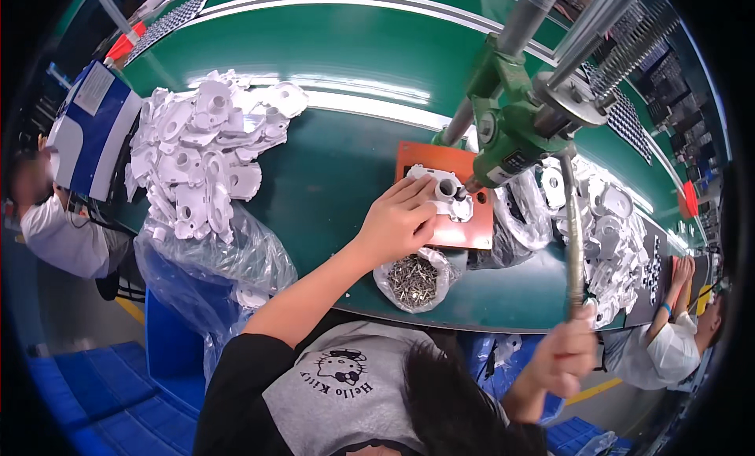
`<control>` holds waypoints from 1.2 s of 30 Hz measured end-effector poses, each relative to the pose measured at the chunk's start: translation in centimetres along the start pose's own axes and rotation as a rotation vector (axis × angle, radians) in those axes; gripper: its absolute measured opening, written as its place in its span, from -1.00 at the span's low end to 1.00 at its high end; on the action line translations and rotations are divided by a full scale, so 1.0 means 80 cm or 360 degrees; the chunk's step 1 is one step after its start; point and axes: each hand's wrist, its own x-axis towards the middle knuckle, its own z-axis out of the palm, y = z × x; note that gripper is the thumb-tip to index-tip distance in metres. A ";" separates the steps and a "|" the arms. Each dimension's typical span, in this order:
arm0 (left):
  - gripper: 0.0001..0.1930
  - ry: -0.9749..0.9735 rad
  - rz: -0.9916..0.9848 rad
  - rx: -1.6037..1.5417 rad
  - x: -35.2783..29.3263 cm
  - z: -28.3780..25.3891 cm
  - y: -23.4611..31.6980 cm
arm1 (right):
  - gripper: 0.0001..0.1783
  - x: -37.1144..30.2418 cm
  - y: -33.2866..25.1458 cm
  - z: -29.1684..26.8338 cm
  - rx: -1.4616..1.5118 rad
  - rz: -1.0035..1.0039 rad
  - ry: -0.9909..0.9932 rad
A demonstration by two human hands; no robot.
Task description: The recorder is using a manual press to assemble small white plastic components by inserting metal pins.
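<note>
My left hand (397, 220) holds a white plastic housing (458, 208) with a raised round tube, its fingers bent over the housing's left side. The housing lies on an orange base plate (481, 234). Above it stands a green hand press (507, 137), its tip right beside or at the tube; contact cannot be made out. My right hand (563, 354), slightly blurred, is wrapped round the lower end of the press's long metal lever (574, 236), which points down toward me. Just below my left hand sits a clear bag of small metal pins (414, 281).
White housings are heaped at left (208, 141) and right (617, 232) on the green table (338, 157). Plastic bags surround both heaps. A blue and white box (94, 129) stands far left, with a blue bin (181, 338) below. Other people sit at both sides.
</note>
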 end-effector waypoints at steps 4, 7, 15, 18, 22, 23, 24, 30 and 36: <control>-0.92 -0.0112 -0.0029 -0.0021 -0.005 -0.001 -0.003 | -0.67 0.001 -0.013 0.021 -0.0237 -0.0048 -0.0148; -0.86 -0.0078 -0.0103 0.0034 -0.012 -0.005 -0.007 | -0.72 0.071 0.014 -0.014 0.0202 -0.0044 -0.0060; -0.51 -0.0203 -0.0326 0.0094 -0.002 0.011 0.016 | -0.21 0.292 0.137 0.126 0.0070 0.0539 -0.0085; -0.46 -0.0297 -0.0393 0.0038 -0.005 0.007 0.016 | -0.04 0.233 0.154 0.113 0.0398 0.0709 -0.0108; -0.45 -0.0313 -0.0500 -0.0061 -0.016 0.000 0.013 | -0.26 0.097 0.080 0.026 -0.0516 0.0502 0.0263; -0.45 -0.0333 -0.0469 -0.0083 -0.011 0.000 0.010 | -0.35 0.063 0.084 -0.013 -0.0976 0.0500 0.0313; -0.45 -0.0325 -0.0389 -0.0006 -0.009 0.000 0.006 | -0.41 0.037 0.082 -0.046 -0.1271 0.0615 0.0409; -0.53 -0.0551 -0.0322 0.0022 0.038 -0.030 -0.019 | -0.27 -0.119 0.104 -0.229 -0.2950 0.1175 0.0053; -0.75 -0.0628 -0.0688 -0.0569 0.071 -0.060 -0.027 | -0.62 -0.165 0.107 -0.272 -0.2707 0.1051 0.0007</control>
